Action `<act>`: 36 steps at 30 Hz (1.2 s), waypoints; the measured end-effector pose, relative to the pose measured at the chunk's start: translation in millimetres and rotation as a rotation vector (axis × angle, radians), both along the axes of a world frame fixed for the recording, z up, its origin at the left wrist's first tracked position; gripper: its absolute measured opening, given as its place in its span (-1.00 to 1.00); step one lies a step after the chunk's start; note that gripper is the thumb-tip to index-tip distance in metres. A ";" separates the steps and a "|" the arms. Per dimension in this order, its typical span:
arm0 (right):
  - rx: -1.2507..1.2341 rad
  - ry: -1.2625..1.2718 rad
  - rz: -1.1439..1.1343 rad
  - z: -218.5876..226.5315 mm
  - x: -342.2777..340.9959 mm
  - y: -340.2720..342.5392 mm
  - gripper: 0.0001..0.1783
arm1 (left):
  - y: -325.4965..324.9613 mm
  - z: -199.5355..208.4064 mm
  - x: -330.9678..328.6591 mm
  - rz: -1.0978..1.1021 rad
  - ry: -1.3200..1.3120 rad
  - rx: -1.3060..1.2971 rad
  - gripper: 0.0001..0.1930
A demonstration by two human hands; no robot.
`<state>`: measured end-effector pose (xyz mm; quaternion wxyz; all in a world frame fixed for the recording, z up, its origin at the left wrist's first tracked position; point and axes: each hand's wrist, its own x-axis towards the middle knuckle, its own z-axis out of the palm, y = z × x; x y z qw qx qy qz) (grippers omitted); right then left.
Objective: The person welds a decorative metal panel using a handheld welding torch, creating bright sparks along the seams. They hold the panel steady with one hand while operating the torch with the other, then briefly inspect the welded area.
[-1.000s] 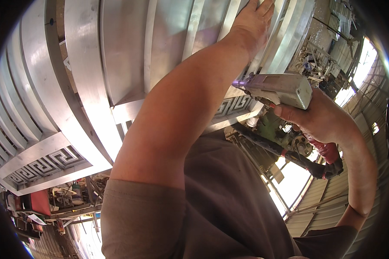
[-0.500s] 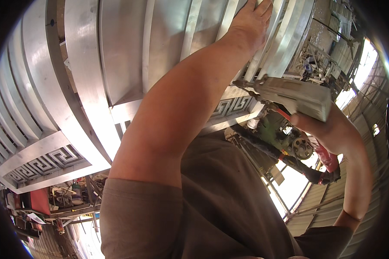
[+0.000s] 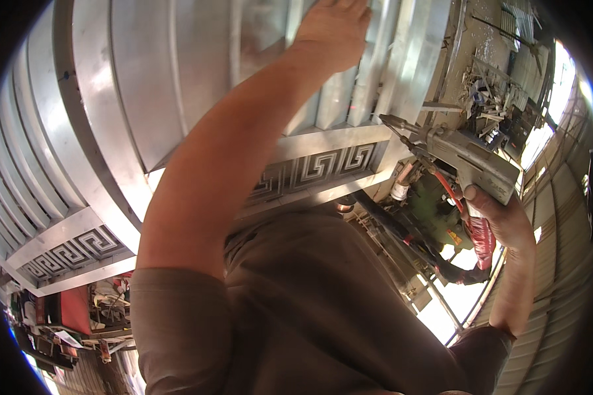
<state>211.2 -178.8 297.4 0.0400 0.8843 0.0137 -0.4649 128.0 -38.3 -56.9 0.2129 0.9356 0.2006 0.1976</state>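
The right hand (image 3: 501, 220) was clenched around the grip of a grey welding gun (image 3: 464, 158) (nozzle aimed at the panel's patterned band). Farther off, the left hand (image 3: 333, 29) lay flat and open against the ribbed metal panel (image 3: 145, 85).

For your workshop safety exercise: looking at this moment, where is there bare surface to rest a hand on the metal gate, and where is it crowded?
Bare patches: the wide smooth panel left of the left hand, and the plain strip above the patterned band. Crowded: the ribbed slats under that hand, the corner where the welding gun in the right hand points, and the scrap-littered bench beyond.
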 end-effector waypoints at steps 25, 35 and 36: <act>0.135 0.229 0.289 -30.2 73.0 -74.2 -0.37 | -33.8 46.3 23.0 -0.104 0.471 -0.188 0.13; -0.066 0.276 0.504 -51.0 58.4 -5.3 -0.32 | -41.3 28.5 20.4 0.010 0.285 0.004 0.11; 0.033 0.319 0.500 -55.2 54.9 -4.8 -0.33 | -42.9 29.3 18.7 0.066 0.256 0.113 0.10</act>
